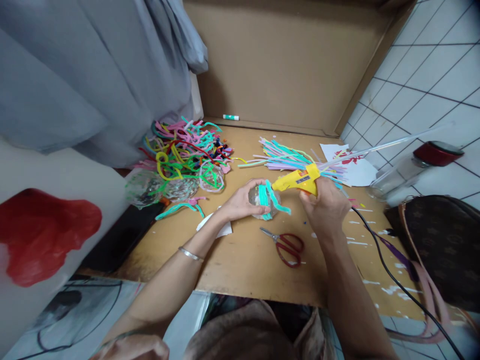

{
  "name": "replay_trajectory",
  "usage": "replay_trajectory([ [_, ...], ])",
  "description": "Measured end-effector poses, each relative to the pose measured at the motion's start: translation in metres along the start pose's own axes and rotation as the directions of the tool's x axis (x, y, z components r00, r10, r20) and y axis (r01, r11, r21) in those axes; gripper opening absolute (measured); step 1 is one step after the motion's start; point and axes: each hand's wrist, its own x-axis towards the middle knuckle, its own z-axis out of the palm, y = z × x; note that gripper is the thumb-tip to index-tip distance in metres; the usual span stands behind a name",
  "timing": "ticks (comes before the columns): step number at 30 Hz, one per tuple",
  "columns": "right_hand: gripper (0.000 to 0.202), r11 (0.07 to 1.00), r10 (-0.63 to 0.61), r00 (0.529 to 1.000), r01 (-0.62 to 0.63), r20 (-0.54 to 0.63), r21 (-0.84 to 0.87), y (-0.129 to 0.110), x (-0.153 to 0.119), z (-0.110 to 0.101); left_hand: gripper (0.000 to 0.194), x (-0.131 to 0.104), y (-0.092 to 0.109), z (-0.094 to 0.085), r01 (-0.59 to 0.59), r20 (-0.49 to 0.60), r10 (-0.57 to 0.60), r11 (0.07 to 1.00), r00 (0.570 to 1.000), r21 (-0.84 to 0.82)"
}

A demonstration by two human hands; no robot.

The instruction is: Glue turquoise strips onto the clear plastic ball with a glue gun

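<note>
My left hand (243, 201) is closed around a small clear round container (256, 194) wrapped in turquoise pipe cleaner (264, 197). A loose end of the pipe cleaner sticks out to the right. In my right hand (328, 202) is a yellow glue gun (298, 180), a long clear glue stick (382, 145) running out of its back. The gun's nozzle points left, right by the turquoise strip; whether it touches cannot be told. Red-handled scissors (288, 246) lie on the table below the container.
Tangled colourful pipe cleaners (187, 150) are heaped at the left, straight ones (285, 154) behind the gun. A bottle with a red lid (408, 167) and a brown bag (438, 245) stand right, near a black cable (386, 265). Someone's hand (131, 347) shows bottom left.
</note>
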Motion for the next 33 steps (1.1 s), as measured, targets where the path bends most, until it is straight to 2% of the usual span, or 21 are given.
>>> replay_trajectory([
  [9, 0.01, 0.999, 0.006, 1.0, -0.006, -0.009, 0.034, 0.0012, 0.0003, 0.0012, 0.081, -0.0001, 0.0048, 0.0003, 0.015, -0.011, -0.015, 1.0, 1.0, -0.002],
  [15, 0.011, 0.995, -0.027, 0.997, 0.034, -0.077, 0.092, 0.0045, 0.0021, 0.0008, 0.081, 0.0004, 0.0078, 0.0004, 0.006, -0.009, -0.006, 1.0, 1.0, -0.012],
  [22, 0.011, 0.993, 0.002, 1.0, 0.002, -0.031, 0.118, 0.0031, 0.0021, -0.0002, 0.081, 0.0006, 0.0056, 0.0011, -0.004, -0.011, 0.004, 1.0, 1.0, -0.01],
  [33, 0.01, 0.999, 0.002, 1.0, -0.001, -0.011, 0.044, 0.003, 0.0014, 0.0012, 0.082, 0.0015, 0.0041, 0.0007, -0.001, -0.008, 0.001, 1.0, 1.0, -0.002],
])
